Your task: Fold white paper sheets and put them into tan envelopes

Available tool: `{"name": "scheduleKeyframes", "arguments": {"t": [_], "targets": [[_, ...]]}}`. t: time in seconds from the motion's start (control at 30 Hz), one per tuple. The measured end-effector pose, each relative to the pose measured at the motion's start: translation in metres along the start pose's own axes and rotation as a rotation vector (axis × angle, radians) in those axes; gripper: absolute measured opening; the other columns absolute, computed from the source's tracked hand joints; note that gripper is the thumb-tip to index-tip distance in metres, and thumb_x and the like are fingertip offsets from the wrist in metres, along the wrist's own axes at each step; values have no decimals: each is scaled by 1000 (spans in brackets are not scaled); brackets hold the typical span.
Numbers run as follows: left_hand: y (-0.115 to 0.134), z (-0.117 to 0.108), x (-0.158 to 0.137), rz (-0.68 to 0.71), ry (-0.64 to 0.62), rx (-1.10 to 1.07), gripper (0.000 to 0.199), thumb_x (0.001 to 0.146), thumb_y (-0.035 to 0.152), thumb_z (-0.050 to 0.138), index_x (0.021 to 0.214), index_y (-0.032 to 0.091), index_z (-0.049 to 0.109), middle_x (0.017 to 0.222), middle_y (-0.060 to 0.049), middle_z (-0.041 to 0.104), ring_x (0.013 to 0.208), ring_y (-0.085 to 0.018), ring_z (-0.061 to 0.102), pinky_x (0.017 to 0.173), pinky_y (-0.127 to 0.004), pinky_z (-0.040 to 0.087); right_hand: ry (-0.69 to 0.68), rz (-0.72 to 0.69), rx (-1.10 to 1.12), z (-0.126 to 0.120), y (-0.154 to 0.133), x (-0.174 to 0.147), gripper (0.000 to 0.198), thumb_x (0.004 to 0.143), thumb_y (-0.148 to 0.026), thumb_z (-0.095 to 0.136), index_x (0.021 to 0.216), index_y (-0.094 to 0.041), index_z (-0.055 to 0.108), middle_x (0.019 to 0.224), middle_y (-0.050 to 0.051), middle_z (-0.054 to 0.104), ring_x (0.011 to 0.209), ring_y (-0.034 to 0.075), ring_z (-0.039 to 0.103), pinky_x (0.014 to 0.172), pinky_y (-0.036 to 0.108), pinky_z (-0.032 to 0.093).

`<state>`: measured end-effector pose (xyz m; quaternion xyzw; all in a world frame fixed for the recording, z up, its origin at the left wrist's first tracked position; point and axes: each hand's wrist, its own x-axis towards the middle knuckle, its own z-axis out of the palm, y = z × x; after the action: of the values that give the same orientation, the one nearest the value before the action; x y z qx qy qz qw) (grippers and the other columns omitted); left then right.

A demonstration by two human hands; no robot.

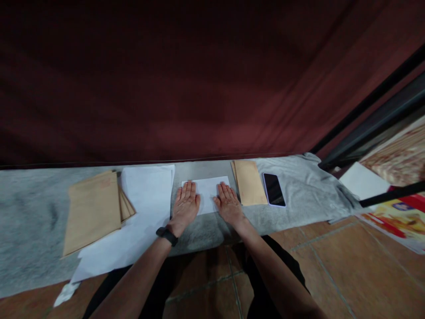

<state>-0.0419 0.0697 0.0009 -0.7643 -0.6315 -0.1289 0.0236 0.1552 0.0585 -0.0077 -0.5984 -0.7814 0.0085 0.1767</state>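
Observation:
A white sheet of paper (207,190), looking folded, lies on the grey cloth in front of me. My left hand (186,204) rests flat over its left end, fingers stretched forward. Over the right end lies my right hand (229,204), palm down with the fingers extended. Both palms hide part of the paper. Just right of my right hand are brown envelopes (251,182), one overlapping another. To the left of my left hand is a stack of white paper sheets (148,190), partly covered by several more brown envelopes (93,210).
A phone (274,189) with a dark screen lies right of the envelopes. The grey cloth (308,190) covers a narrow bench along a dark red curtain (199,88). Dark metal bars (372,102) and a colourful printed box (398,217) are at the right, above the tiled floor (332,261).

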Motion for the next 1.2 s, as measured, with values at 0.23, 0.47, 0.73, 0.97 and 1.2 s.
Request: {"name": "scheduleKeyframes", "arguments": {"t": [0.23, 0.47, 0.73, 0.97, 1.2], "targets": [[9, -2, -6, 10, 96, -59, 62, 100, 32, 30, 155, 2, 30, 161, -22, 33, 153, -30, 25, 123, -54, 25, -7, -11, 1, -2, 5, -1, 59, 107, -40, 29, 157, -9, 33, 161, 15, 35, 150, 26, 32, 121, 46, 30], [30, -3, -27, 220, 27, -70, 58, 101, 32, 32, 155, 9, 33, 161, -15, 37, 152, -25, 27, 125, -48, 26, 14, -7, -9, 0, 4, -3, 56, 107, -37, 30, 155, -10, 36, 161, 14, 36, 150, 26, 32, 121, 44, 30], [30, -5, -26, 204, 5, -62, 57, 101, 32, 32, 153, 10, 36, 161, -15, 37, 151, -25, 30, 125, -48, 26, 28, 34, 52, -6, -3, -9, 57, 107, -37, 29, 157, -11, 31, 161, 15, 34, 150, 28, 32, 120, 50, 31], [38, 1, -25, 282, -37, -96, 58, 99, 22, 28, 154, 5, 33, 160, -17, 38, 153, -23, 26, 125, -46, 25, -131, -148, 166, -13, -20, -2, 58, 109, -41, 18, 156, -12, 34, 160, 10, 38, 151, 19, 30, 125, 42, 24], [31, 6, -15, 255, -32, -103, 56, 100, 24, 29, 152, 5, 37, 158, -17, 41, 152, -24, 29, 125, -45, 26, -129, -119, 126, -7, -16, 15, 55, 109, -37, 18, 154, -14, 39, 160, 10, 39, 151, 21, 30, 124, 45, 24]]}}
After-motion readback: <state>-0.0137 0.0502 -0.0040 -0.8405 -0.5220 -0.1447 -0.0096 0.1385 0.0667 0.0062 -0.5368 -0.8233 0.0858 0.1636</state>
